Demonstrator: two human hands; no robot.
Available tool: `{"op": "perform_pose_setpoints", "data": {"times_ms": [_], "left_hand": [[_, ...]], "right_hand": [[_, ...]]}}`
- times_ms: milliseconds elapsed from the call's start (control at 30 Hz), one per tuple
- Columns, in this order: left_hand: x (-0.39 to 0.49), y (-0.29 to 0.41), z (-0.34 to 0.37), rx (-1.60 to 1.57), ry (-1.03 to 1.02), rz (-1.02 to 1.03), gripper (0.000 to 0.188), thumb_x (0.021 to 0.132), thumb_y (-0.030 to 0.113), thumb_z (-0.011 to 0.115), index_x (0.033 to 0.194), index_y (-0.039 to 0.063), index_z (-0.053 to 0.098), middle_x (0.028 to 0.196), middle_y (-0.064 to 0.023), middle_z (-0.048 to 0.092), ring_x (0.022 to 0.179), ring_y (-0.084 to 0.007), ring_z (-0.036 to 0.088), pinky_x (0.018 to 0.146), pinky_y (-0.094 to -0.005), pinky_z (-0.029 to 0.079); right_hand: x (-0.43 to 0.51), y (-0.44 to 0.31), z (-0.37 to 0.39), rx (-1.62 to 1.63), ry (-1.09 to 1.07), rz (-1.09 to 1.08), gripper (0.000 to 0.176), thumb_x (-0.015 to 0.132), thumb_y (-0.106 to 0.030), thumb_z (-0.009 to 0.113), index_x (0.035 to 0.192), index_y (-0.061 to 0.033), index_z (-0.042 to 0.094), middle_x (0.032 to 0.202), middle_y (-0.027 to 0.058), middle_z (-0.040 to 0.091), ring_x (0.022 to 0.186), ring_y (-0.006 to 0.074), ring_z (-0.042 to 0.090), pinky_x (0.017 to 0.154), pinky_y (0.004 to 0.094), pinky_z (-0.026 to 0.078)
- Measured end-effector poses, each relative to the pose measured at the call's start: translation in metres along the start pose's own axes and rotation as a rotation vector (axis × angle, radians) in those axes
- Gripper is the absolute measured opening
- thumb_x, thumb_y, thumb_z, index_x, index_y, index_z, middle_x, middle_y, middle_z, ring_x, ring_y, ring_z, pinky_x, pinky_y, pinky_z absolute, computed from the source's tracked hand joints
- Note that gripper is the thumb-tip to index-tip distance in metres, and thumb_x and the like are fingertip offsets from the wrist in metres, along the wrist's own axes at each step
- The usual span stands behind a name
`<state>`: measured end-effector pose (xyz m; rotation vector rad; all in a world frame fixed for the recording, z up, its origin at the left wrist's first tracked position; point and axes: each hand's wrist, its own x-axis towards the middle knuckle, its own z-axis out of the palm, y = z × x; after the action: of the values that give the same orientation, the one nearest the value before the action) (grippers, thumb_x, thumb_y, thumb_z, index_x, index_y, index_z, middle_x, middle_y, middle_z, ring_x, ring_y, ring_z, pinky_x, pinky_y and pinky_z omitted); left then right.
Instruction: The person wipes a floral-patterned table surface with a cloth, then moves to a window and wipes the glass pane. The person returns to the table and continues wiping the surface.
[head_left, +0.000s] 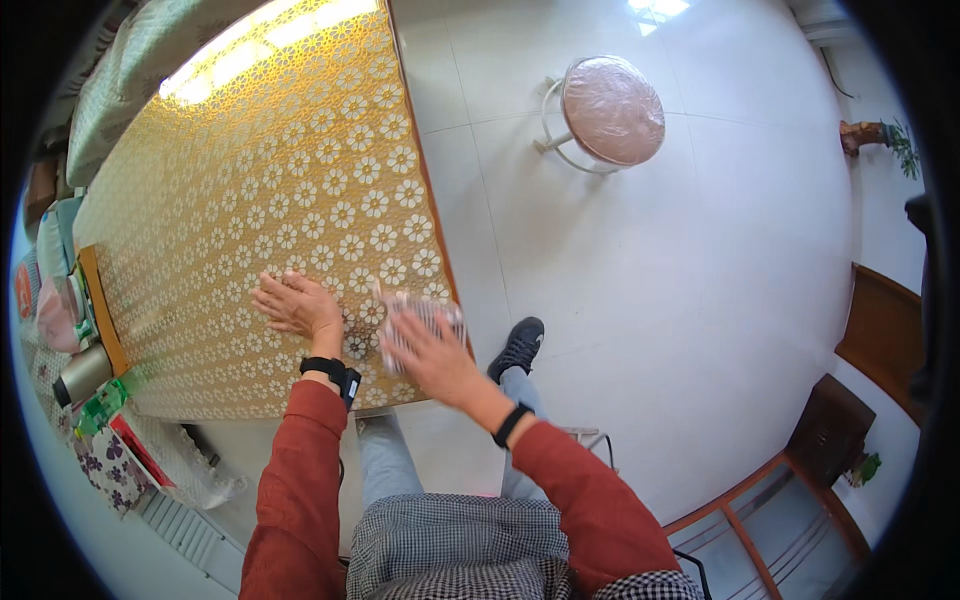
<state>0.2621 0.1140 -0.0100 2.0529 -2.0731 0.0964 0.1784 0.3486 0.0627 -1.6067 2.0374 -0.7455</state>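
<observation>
My left hand (298, 306) lies on the flower-patterned tablecloth (300, 195), fingers slightly spread and holding nothing. Under my right hand (435, 358) is a striped cloth (397, 319), pressed to the tabletop close to the table's right edge. The right hand and the cloth are a little blurred. The palm covers part of the cloth, and a corner of it sticks up at the upper left. Both wrists wear black bands, the left one with a small device on it.
A round stool (615, 111) with a plastic-wrapped seat stands on the tiled floor (585, 285). Along the left lie a metallic flask (81, 373), a green bottle (101, 407) and a wooden strip (103, 311). A glass-panelled wooden unit (772, 517) stands at lower right.
</observation>
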Motion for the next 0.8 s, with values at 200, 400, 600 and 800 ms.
{"op": "perform_pose_setpoints", "data": {"times_ms": [200,400,600,800], "left_hand": [[0.001,-0.001,-0.002,0.015,-0.041,-0.014,0.056,0.104,0.042,0.040,0.151,0.011,0.035,0.161,-0.0225,0.024,0.150,-0.0394,0.020,0.116,-0.0643,0.017],[-0.003,0.002,-0.008,-0.006,-0.020,0.012,0.056,0.103,0.040,0.042,0.151,0.012,0.035,0.161,-0.0209,0.025,0.151,-0.0384,0.017,0.116,-0.0640,0.016],[-0.002,0.009,-0.016,0.004,-0.050,-0.007,0.057,0.103,0.036,0.042,0.153,0.010,0.033,0.162,-0.0208,0.023,0.152,-0.0393,0.015,0.116,-0.0640,0.013],[0.001,0.016,-0.028,0.029,-0.099,-0.036,0.057,0.103,0.034,0.041,0.154,0.010,0.031,0.163,-0.0198,0.020,0.152,-0.0389,0.013,0.118,-0.0612,0.012]], "right_hand": [[-0.021,0.025,-0.003,0.047,-0.113,-0.167,0.059,0.087,-0.014,0.055,0.146,-0.0170,0.048,0.161,0.0101,0.034,0.151,0.0240,0.027,0.121,0.0526,0.014],[0.116,0.092,-0.043,-0.065,0.063,-0.148,0.058,0.082,-0.019,0.066,0.139,-0.0196,0.055,0.153,0.0127,0.044,0.147,0.0275,0.033,0.120,0.0602,0.015],[0.242,0.117,-0.072,-0.154,0.202,-0.038,0.055,0.086,-0.026,0.069,0.139,-0.0191,0.054,0.157,0.0160,0.036,0.148,0.0322,0.029,0.118,0.0633,0.014],[0.187,0.077,-0.059,-0.124,-0.116,-0.142,0.065,0.084,-0.032,0.072,0.144,-0.0221,0.050,0.160,0.0164,0.031,0.150,0.0314,0.025,0.117,0.0645,0.013]]}}
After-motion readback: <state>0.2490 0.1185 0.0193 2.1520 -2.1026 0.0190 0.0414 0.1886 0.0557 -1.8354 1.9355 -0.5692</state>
